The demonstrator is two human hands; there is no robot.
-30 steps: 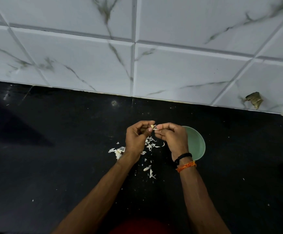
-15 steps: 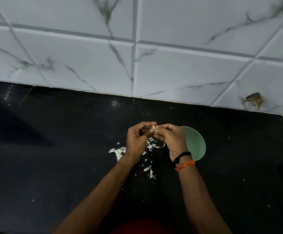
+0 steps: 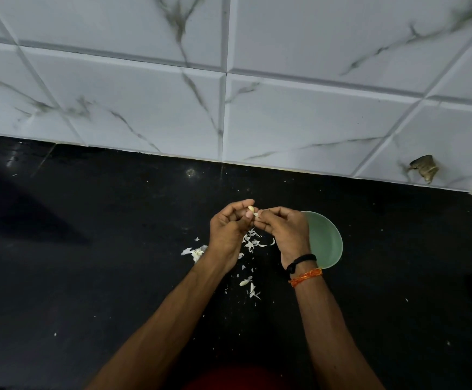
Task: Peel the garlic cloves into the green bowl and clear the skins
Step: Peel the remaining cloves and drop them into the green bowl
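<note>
A small pale garlic clove is held above the black counter between both hands. My left hand pinches it with thumb and curled fingers. My right hand pinches its skin at the right end. The green bowl stands on the counter just right of my right hand, partly hidden by it; its inside is not visible enough to tell its contents. Loose white skins lie scattered under and between my hands, with more skins nearer to me.
A clump of garlic remains and skin lies left of my left wrist. The black counter runs to a white marble-look tiled wall. A brown scrap sticks to the wall at the right.
My hands have stayed together over the skins, with small finger movements on the clove. The right hand has shifted slightly left.
</note>
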